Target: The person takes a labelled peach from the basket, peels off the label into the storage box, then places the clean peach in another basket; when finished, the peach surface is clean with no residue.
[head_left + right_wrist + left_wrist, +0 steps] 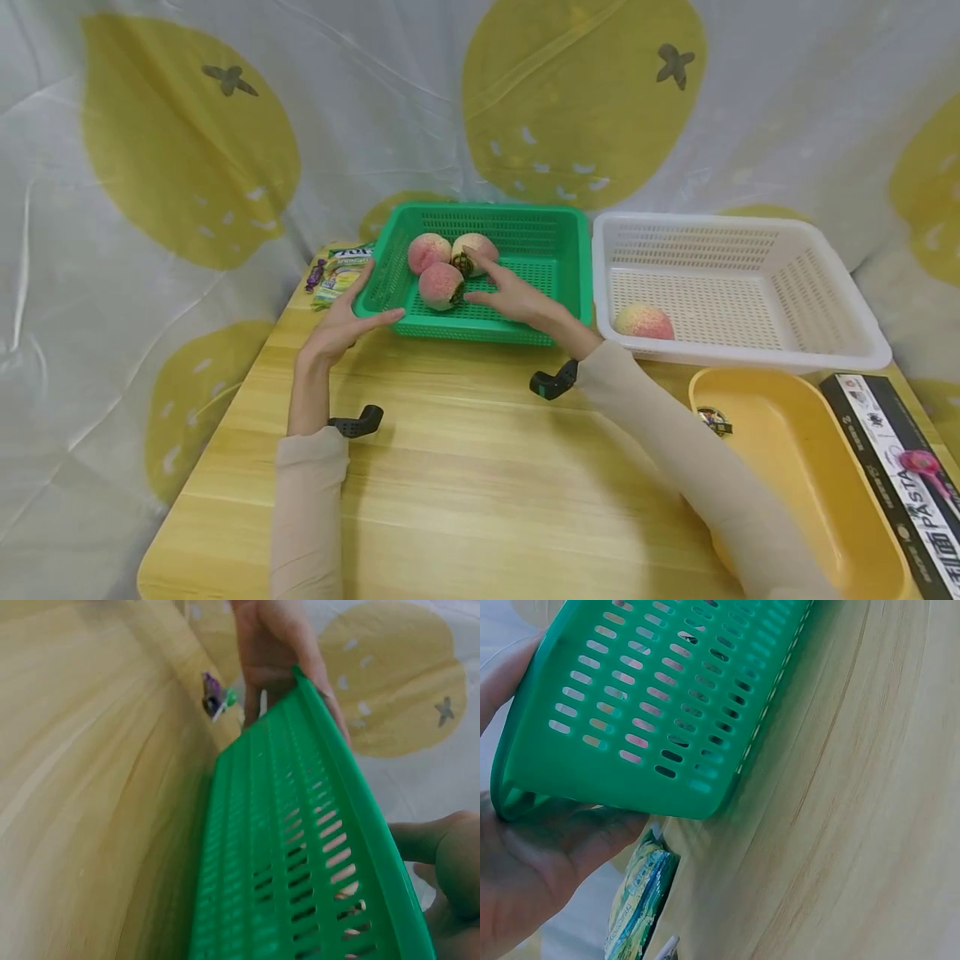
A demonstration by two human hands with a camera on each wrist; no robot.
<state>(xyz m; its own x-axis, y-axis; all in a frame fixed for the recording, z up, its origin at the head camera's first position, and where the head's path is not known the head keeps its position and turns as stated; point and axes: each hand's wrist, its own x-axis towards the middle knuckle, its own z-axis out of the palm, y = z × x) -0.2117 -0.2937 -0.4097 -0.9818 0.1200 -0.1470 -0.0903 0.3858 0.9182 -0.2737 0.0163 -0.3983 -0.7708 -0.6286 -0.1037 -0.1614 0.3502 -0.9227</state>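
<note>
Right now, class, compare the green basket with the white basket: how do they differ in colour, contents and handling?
The green basket holds three peaches; the white basket holds one peach. The left hand grips the green basket's corner and the right hand reaches into it with its fingers at the peaches; nobody touches the white basket. The white one looks larger. Both are slotted plastic rectangles on the wooden table.

The snack packet [341,275] label is too small to read, and the green basket [480,275] hides part of it; the pasta box [900,467] runs off frame.
</note>
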